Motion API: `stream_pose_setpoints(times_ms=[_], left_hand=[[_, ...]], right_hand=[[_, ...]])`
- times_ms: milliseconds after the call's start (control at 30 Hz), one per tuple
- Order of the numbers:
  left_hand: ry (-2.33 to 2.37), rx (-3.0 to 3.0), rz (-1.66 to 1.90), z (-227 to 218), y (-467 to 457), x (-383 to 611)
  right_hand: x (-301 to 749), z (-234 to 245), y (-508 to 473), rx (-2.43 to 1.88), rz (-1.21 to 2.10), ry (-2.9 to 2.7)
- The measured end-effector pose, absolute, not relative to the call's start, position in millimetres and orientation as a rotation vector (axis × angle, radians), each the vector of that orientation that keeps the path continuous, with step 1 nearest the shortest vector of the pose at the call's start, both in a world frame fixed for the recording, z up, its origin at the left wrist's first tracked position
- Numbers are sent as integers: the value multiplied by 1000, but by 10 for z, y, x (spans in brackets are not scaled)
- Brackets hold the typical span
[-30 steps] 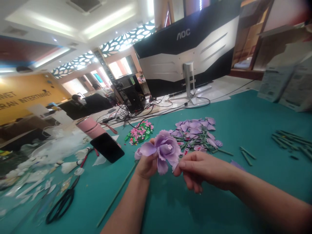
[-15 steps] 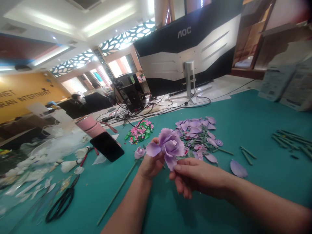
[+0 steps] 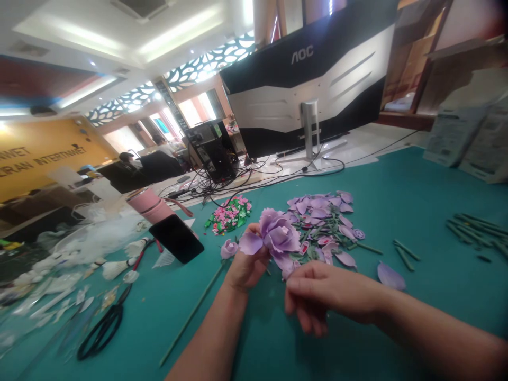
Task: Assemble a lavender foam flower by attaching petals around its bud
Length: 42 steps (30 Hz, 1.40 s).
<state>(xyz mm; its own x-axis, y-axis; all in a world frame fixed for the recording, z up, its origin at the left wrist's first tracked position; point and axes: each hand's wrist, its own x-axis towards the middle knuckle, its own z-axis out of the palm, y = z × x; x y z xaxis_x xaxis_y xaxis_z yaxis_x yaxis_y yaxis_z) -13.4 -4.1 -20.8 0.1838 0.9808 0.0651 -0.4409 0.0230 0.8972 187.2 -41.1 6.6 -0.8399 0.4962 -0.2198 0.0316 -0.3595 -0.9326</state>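
Observation:
A pale purple artificial flower [image 3: 280, 233] with ruffled petals is in my left hand [image 3: 248, 264], whose fingers close round its underside. My right hand [image 3: 327, 291] is curled at the flower's lower edge, thumb and index finger pinched at the tip of the lowest petal. Left of the flower, a small purple bud [image 3: 229, 248] sits on a long green stem [image 3: 194, 312]. Just behind lies a heap of loose purple petals and green stem pieces [image 3: 323, 211]. One separate petal [image 3: 391, 276] rests to the right of my right hand.
On the green table [image 3: 397, 211] are a pink bottle [image 3: 145, 205], a dark phone [image 3: 177, 238], black-handled scissors [image 3: 101, 330], shuttlecocks [image 3: 117, 270], small pink-and-green pieces [image 3: 230, 214] and green sticks [image 3: 476, 227]. Behind stand a monitor [image 3: 273, 108], cables and boxes [image 3: 456, 132].
My right hand has shifted slightly down and its fingers have curled more; the lowest petal reaches further down toward them. My left hand keeps hold of the flower.

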Motion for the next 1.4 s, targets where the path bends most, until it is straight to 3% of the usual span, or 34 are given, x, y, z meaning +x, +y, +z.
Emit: stream_pose_setpoints(times_ms=[67,200,267,467,1167,1400], left_hand=[[748,1007,1302,-188,-26,-107],[866,1194,1403,-176,7,-35],[894,1278,1428,-175,8,1],[883,1382,1448,-153,-53,71],[865,1414,1443,-169,-47,28],[707,891,1374,-110,-16,-93]], right_hand=[[1880,91,-460,-724,1931,-1905],[1856,-13,-549,-596,771,-2258],[1839,-93,-562,-591,342,-2291],[1852,-34,-531,-700,-260,-2174],[1887,22,-464,-749,-259,-2111],[2009,92,-411,-754,291,-1869]])
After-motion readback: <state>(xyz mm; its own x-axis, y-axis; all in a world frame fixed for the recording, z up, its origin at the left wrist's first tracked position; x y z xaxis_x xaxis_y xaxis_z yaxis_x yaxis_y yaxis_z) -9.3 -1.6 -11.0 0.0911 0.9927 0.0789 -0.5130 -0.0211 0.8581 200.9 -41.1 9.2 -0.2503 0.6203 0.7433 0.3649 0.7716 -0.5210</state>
